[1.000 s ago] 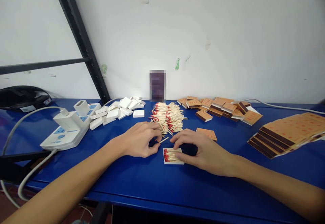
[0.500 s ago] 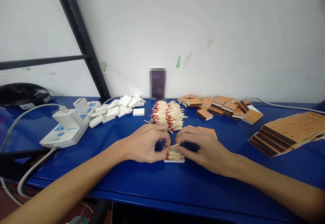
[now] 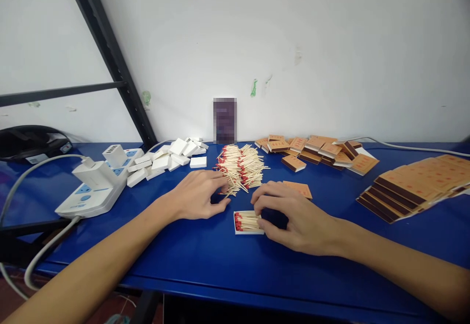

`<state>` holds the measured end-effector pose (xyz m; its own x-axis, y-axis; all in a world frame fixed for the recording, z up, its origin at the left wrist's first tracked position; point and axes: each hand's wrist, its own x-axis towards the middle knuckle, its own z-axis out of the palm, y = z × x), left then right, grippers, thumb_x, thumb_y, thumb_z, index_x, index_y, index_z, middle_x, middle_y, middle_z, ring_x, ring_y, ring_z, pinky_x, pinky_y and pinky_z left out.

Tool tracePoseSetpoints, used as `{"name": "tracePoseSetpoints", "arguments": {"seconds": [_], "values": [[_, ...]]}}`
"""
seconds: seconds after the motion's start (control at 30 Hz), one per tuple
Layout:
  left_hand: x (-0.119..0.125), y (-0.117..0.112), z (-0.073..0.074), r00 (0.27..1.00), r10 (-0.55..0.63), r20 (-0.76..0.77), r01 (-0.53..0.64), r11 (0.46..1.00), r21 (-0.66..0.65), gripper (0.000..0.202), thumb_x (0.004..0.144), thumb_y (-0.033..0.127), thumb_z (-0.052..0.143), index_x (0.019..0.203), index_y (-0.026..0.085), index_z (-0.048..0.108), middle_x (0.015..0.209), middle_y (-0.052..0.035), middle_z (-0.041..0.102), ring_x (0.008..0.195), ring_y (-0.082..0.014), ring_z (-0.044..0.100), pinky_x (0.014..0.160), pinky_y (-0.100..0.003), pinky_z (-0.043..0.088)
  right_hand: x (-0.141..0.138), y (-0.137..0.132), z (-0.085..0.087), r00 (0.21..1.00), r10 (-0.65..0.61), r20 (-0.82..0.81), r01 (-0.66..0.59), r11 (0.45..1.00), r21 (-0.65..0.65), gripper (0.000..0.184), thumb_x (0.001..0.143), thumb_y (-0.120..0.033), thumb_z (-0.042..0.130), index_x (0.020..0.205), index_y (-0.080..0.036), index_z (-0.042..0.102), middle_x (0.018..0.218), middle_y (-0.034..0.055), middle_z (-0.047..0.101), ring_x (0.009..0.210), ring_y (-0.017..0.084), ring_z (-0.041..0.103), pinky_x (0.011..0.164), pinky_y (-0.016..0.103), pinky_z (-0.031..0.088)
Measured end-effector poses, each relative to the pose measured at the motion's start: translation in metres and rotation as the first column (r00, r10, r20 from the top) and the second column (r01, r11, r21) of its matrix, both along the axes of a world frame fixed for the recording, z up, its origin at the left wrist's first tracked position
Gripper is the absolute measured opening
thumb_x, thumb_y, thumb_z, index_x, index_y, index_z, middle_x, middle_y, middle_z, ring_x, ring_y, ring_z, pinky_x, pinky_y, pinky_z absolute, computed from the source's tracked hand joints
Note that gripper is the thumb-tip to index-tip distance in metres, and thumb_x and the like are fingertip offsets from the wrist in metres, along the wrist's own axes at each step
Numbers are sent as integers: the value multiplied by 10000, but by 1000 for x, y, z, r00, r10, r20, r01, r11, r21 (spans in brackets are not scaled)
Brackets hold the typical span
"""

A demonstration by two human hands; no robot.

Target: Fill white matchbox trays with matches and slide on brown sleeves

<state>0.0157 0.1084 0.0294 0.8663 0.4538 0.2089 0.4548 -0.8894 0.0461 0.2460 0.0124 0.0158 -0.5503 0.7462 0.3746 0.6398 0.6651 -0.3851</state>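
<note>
A white matchbox tray [image 3: 248, 233] lies on the blue table, filled with red-headed matches [image 3: 246, 221]. At its right end, my right hand [image 3: 293, 219] has curled fingers, with thumb and fingertips on the tray and the match ends. My left hand [image 3: 200, 194] reaches to the near left side of a big loose pile of matches [image 3: 244, 165]. Its thumb and fingers are apart, and some fingertips are hidden against the pile. Just behind my right hand lies an orange matchbox sleeve [image 3: 300, 189], partly covered by it.
White trays [image 3: 161, 161] are heaped at the back left, beside a power strip [image 3: 99, 192] with plugs and cables. Orange matchboxes [image 3: 316, 150] are piled at the back right. Stacked flat orange sleeves [image 3: 407, 187] lie far right. A blurred-out dark rectangle [image 3: 225, 121] stands against the wall.
My left hand has moved from the tray up and left to the match pile, its fingers parting. The match held over the tray now lies in it. My right hand stays at the tray.
</note>
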Motion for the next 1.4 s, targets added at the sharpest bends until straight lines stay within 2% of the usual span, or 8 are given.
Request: {"name": "tracePoseSetpoints", "arguments": {"seconds": [0.13, 0.3, 0.47, 0.67, 1.0, 1.1, 1.23, 1.4], "values": [[-1, 1, 0, 999, 19, -43, -17, 999, 41, 140, 858, 314, 526, 805, 188, 555, 793, -2, 580, 711, -157, 519, 659, -302, 364, 1, 4, 0, 998, -54, -16, 55, 998, 15, 83, 876, -167, 504, 821, -194, 560, 872, 42, 626, 809, 173, 564, 740, 311, 434], [-1, 2, 0, 997, 71, -9, -70, 996, 55, 129, 831, 320, 548, 835, 191, 536, 798, -8, 587, 703, -167, 517, 647, -304, 366, 1, 29, -2, 975, -220, 28, 219, 975, 31, 129, 913, -203, 510, 844, -185, 617, 769, 21, 605, 711, 153, 538, 653, 275, 394], [-3, 4, -1, 998, 56, -29, -54, 997, 52, 127, 861, 301, 514, 844, 187, 566, 838, -26, 606, 739, -179, 545, 671, -314, 386, -9, 54, -7, 954, -227, 198, 223, 974, 41, 114, 889, -243, 569, 825, -180, 639, 835, 43, 636, 763, 172, 552, 679, 289, 382], [-4, 4, -3, 999, 44, -24, -42, 997, 57, 98, 869, 254, 513, 831, 189, 574, 839, -10, 605, 735, -164, 545, 637, -306, 369, -19, 68, -9, 936, -274, 222, 276, 961, 21, 72, 822, -186, 593, 755, -179, 620, 765, 33, 633, 710, 158, 548, 652, 274, 373], [-4, 5, -5, 999, 33, -40, -31, 999, 43, 82, 883, 219, 497, 830, 189, 553, 854, -9, 611, 744, -164, 542, 667, -298, 374, -20, 66, -3, 930, -286, 228, 300, 953, -27, 109, 801, -142, 572, 723, -179, 639, 735, 30, 660, 689, 152, 560, 607, 262, 360], [-4, 4, -4, 999, 37, -32, -35, 998, 55, 78, 897, 240, 501, 897, 190, 561, 883, -16, 621, 761, -171, 552, 679, -299, 382, -17, 63, -1, 930, -285, 234, 299, 954, -26, 119, 808, -152, 561, 716, -177, 631, 729, 27, 651, 663, 143, 541, 592, 261, 341], [-3, 4, -4, 999, 15, -45, -12, 997, 70, 124, 927, 265, 493, 990, 195, 574, 924, -26, 621, 802, -180, 568, 704, -302, 399, -16, 56, 0, 939, -256, 227, 270, 962, -29, 115, 800, -155, 554, 695, -186, 591, 672, -3, 605, 602, 119, 487, 575, 253, 316], [-4, 5, -4, 998, -14, -60, 18, 998, 63, 116, 936, 240, 478, 930, 191, 582, 917, -24, 612, 811, -178, 570, 711, -298, 404, -20, 49, 0, 960, -205, 188, 215, 976, -35, 116, 813, -148, 528, 709, -193, 554, 650, -25, 561, 589, 106, 449, 576, 250, 299]]}}
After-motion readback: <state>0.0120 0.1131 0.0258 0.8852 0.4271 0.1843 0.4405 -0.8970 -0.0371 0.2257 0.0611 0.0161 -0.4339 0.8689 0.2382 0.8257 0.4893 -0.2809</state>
